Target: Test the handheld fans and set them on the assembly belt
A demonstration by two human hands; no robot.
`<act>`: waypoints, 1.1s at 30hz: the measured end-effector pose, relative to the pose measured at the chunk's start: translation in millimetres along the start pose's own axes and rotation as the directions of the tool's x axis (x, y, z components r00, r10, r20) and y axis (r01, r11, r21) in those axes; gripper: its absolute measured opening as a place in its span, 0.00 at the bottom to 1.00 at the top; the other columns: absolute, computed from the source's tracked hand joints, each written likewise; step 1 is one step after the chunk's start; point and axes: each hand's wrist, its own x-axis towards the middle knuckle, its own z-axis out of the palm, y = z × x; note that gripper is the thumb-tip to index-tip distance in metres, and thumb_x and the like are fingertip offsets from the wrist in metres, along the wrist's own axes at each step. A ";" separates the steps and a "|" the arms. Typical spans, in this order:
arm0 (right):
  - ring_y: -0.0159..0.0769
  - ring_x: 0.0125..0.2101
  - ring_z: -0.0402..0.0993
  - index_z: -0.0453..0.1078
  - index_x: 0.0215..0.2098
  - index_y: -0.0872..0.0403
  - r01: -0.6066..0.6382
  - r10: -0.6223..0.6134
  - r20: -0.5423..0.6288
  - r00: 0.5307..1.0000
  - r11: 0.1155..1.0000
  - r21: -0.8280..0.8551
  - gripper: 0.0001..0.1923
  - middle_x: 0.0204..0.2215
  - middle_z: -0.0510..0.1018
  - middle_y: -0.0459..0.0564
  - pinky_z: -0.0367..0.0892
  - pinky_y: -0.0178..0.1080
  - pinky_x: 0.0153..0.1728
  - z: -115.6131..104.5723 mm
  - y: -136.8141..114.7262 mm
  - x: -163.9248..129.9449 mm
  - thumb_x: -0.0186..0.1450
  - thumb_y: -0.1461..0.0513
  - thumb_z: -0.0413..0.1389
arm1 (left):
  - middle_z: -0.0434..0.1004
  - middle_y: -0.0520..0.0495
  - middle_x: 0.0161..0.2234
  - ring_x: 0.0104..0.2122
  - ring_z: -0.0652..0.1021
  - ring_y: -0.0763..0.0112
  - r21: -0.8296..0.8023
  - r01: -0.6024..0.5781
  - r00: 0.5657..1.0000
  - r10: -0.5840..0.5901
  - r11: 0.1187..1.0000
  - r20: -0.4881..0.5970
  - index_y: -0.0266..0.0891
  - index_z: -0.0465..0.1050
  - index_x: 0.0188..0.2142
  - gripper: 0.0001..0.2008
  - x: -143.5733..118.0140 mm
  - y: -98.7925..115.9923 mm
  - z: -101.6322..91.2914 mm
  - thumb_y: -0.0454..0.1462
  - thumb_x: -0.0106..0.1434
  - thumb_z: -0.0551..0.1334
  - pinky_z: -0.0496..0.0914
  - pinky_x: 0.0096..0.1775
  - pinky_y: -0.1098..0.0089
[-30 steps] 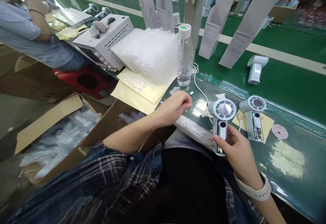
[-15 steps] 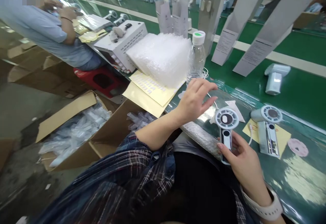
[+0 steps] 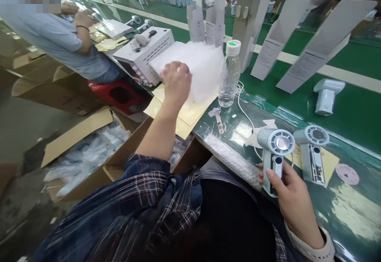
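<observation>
My right hand (image 3: pixel 293 200) grips the handle of a small white handheld fan (image 3: pixel 275 151) at the near edge of the green bench, thumb on its front. My left hand (image 3: pixel 176 81) reaches out to the stack of clear bubble-wrap bags (image 3: pixel 199 65), fingers curled on the stack's near left edge. A second white fan (image 3: pixel 312 151) lies on a yellow sheet just right of the held one. A roll of bubble wrap (image 3: pixel 233 160) lies along the bench edge against my lap.
A water bottle (image 3: pixel 229 75) stands right of the bag stack, with a white cable beside it. Yellow sticker sheets (image 3: pixel 190 113) lie under the stack. White cartons (image 3: pixel 279 35) and another fan (image 3: pixel 326 95) ride the green belt. An open cardboard box (image 3: pixel 89 155) of bags sits lower left. A seated person (image 3: pixel 56 43) works at left.
My left hand has moved from the bench near the fan up and left onto the bubble-wrap stack. My right hand keeps the fan, shifted slightly right.
</observation>
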 end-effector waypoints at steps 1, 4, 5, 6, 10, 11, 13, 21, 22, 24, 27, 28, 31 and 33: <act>0.43 0.30 0.79 0.78 0.49 0.54 0.003 -0.003 -0.004 1.000 1.000 0.030 0.35 0.39 0.86 0.57 0.80 0.45 0.33 -1.8 1.5 -0.6 0.57 0.36 0.70 | 0.80 0.42 0.48 0.54 0.78 0.51 -0.071 0.004 0.999 -0.007 0.997 -0.047 0.44 0.70 0.44 0.03 2.0 -1.3 -6.5 0.35 0.73 0.63 0.69 0.60 0.48; 0.38 0.28 0.77 0.76 0.48 0.53 0.012 -0.007 -0.030 1.000 0.983 0.184 0.31 0.38 0.84 0.54 0.78 0.42 0.30 -2.0 6.4 0.8 0.60 0.39 0.70 | 0.74 0.53 0.32 0.34 0.78 0.65 -0.315 -0.050 0.986 -0.002 0.948 -0.165 0.47 0.65 0.47 0.07 -10.5 11.1 -18.4 0.40 0.76 0.63 0.73 0.43 0.61; 0.38 0.27 0.76 0.74 0.50 0.52 0.014 -0.003 -0.046 0.999 0.969 0.245 0.32 0.37 0.84 0.53 0.76 0.41 0.28 -0.3 7.2 1.9 0.59 0.40 0.71 | 0.71 0.55 0.30 0.31 0.76 0.67 -0.361 -0.095 0.985 0.035 0.928 -0.170 0.47 0.64 0.47 0.10 -23.4 23.9 -17.8 0.43 0.75 0.65 0.71 0.38 0.63; 0.38 0.27 0.76 0.72 0.53 0.50 0.013 0.006 -0.063 0.998 0.953 0.303 0.34 0.36 0.84 0.52 0.75 0.40 0.26 2.1 7.6 3.0 0.58 0.42 0.72 | 0.71 0.55 0.30 0.30 0.75 0.68 -0.373 -0.150 0.984 0.102 0.915 -0.145 0.46 0.65 0.45 0.13 -40.4 40.9 -14.6 0.45 0.73 0.68 0.69 0.36 0.64; 0.39 0.27 0.77 0.63 0.57 0.46 0.015 0.027 -0.095 0.995 0.908 0.418 0.43 0.35 0.85 0.49 0.73 0.39 0.24 7.6 9.1 3.7 0.52 0.46 0.77 | 0.79 0.48 0.37 0.35 0.79 0.65 -0.442 -0.336 0.769 0.514 0.832 0.382 0.42 0.70 0.39 0.11 -121.6 121.2 13.0 0.44 0.72 0.68 0.71 0.36 0.64; 0.39 0.28 0.77 0.62 0.56 0.46 0.026 0.022 -0.109 0.994 0.909 0.416 0.43 0.35 0.85 0.49 0.74 0.39 0.24 6.2 10.9 2.7 0.51 0.47 0.78 | 0.80 0.47 0.38 0.37 0.80 0.64 -0.472 -0.338 0.684 0.557 0.814 0.471 0.41 0.72 0.40 0.08 -137.1 135.5 18.8 0.41 0.73 0.66 0.72 0.38 0.65; 0.39 0.29 0.78 0.64 0.54 0.47 0.045 0.012 -0.145 0.989 0.923 0.382 0.41 0.36 0.85 0.49 0.75 0.39 0.26 0.4 16.9 -0.1 0.51 0.49 0.78 | 0.81 0.45 0.41 0.42 0.81 0.63 -0.510 -0.321 0.572 0.593 0.798 0.567 0.38 0.76 0.42 0.05 -155.5 151.4 24.1 0.37 0.75 0.62 0.75 0.44 0.65; 0.40 0.29 0.80 0.66 0.52 0.50 0.096 -0.063 -0.135 0.989 0.963 0.252 0.29 0.39 0.86 0.53 0.77 0.43 0.29 -13.3 34.7 -3.4 0.62 0.46 0.71 | 0.80 0.42 0.39 0.43 0.80 0.54 -0.556 -0.060 0.444 0.522 0.829 0.729 0.38 0.76 0.43 0.06 -148.1 147.9 12.4 0.31 0.70 0.61 0.73 0.49 0.57; 0.42 0.30 0.81 0.67 0.53 0.50 0.102 -0.076 -0.121 0.990 0.970 0.221 0.30 0.40 0.86 0.54 0.78 0.44 0.30 -12.9 34.7 -3.3 0.63 0.45 0.70 | 0.79 0.45 0.36 0.40 0.79 0.57 -0.562 -0.011 0.449 0.506 0.827 0.736 0.39 0.75 0.42 0.05 -147.2 147.4 14.0 0.31 0.69 0.61 0.72 0.47 0.59; 0.44 0.30 0.82 0.69 0.57 0.51 0.117 -0.106 -0.091 0.990 0.986 0.118 0.31 0.41 0.86 0.55 0.80 0.47 0.34 -11.5 33.6 -3.4 0.66 0.42 0.66 | 0.75 0.50 0.31 0.34 0.77 0.63 -0.579 0.114 0.461 0.474 0.807 0.750 0.40 0.72 0.40 0.04 -145.1 145.5 19.2 0.31 0.68 0.60 0.70 0.41 0.63; 0.47 0.33 0.83 0.70 0.66 0.52 0.172 -0.180 -0.061 0.982 0.979 -0.112 0.35 0.41 0.86 0.55 0.79 0.51 0.42 -7.3 29.0 -1.5 0.70 0.41 0.60 | 0.70 0.55 0.27 0.26 0.72 0.71 -0.605 0.342 0.464 0.430 0.719 0.774 0.41 0.68 0.39 0.03 -141.7 140.8 27.2 0.32 0.68 0.59 0.66 0.33 0.70; 0.49 0.34 0.84 0.70 0.68 0.51 0.196 -0.209 -0.054 0.976 0.962 -0.188 0.36 0.40 0.86 0.56 0.79 0.52 0.44 -5.3 26.5 0.6 0.70 0.41 0.59 | 0.67 0.57 0.26 0.24 0.69 0.73 -0.605 0.416 0.464 0.414 0.679 0.783 0.42 0.67 0.40 0.04 -140.7 139.2 29.3 0.32 0.68 0.59 0.64 0.30 0.71; 0.55 0.41 0.85 0.73 0.68 0.51 0.269 -0.291 -0.008 0.957 0.895 -0.356 0.36 0.44 0.87 0.58 0.77 0.53 0.48 1.2 17.5 11.6 0.71 0.40 0.56 | 0.61 0.59 0.26 0.18 0.60 0.77 -0.585 0.590 0.486 0.334 0.556 0.808 0.42 0.65 0.45 0.06 -137.5 135.2 33.6 0.34 0.68 0.56 0.56 0.23 0.73; 0.57 0.46 0.85 0.75 0.67 0.51 0.318 -0.336 0.036 0.941 0.846 -0.428 0.34 0.50 0.87 0.59 0.77 0.53 0.50 4.7 12.4 20.0 0.71 0.41 0.55 | 0.58 0.59 0.26 0.18 0.55 0.78 -0.574 0.656 0.509 0.274 0.489 0.816 0.41 0.64 0.49 0.09 -134.5 132.4 35.5 0.36 0.69 0.54 0.51 0.22 0.72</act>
